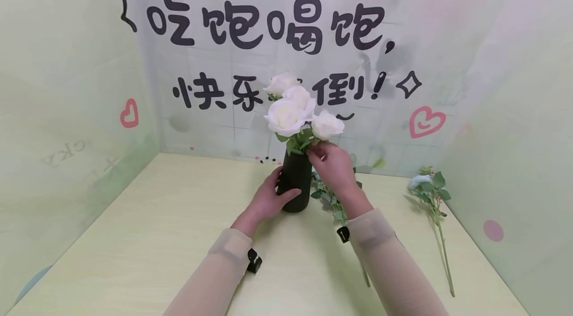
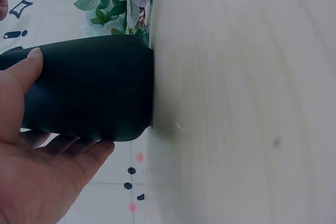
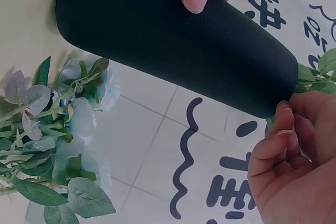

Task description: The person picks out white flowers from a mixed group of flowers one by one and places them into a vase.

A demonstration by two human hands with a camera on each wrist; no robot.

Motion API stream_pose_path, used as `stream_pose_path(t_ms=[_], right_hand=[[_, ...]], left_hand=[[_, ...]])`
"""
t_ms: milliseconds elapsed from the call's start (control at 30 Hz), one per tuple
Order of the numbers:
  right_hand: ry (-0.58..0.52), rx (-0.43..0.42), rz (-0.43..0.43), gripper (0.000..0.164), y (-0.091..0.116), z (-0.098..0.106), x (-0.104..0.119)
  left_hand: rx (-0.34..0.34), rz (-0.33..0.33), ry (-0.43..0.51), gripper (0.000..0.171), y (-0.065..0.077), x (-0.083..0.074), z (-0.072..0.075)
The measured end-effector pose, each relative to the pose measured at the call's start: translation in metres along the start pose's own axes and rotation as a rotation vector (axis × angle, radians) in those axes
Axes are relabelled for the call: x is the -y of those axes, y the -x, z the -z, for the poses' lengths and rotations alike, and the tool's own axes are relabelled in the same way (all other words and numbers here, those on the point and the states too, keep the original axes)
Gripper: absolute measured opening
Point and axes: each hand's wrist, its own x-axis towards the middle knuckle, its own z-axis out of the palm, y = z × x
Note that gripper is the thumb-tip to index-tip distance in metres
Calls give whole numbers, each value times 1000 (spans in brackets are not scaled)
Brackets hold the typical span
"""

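Note:
A black vase (image 1: 294, 181) stands upright on the table, holding several white roses (image 1: 286, 116) with green leaves. My left hand (image 1: 267, 197) grips the lower part of the vase. Its thumb lies along one side and its fingers along the other, as the left wrist view (image 2: 47, 166) also shows. My right hand (image 1: 333, 166) is up at the vase's rim, just under the rightmost rose (image 1: 328, 125). Thumb and forefinger pinch together there among the leaves, at the rose's stem, which the fingers mostly hide. In the right wrist view the curled fingers (image 3: 273, 153) touch the rim.
A pale blue flower stem (image 1: 331, 201) lies behind my right forearm, partly covered by it. Another blue flower stem (image 1: 436, 216) lies at the table's right side. Printed walls (image 1: 215, 132) enclose the pale wooden table (image 1: 147, 226) at the back and both sides.

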Motion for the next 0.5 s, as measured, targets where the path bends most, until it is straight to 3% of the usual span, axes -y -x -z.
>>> stream_pose_path(t_ms=[300,500], right_hand=[[-41,-4,-30,26,10,2,-2],[-76,-23,11,23,20,3,-7]], left_hand=[[0,9,10,90,1,-1,-1],[4,15,12,90,1,-2,0]])
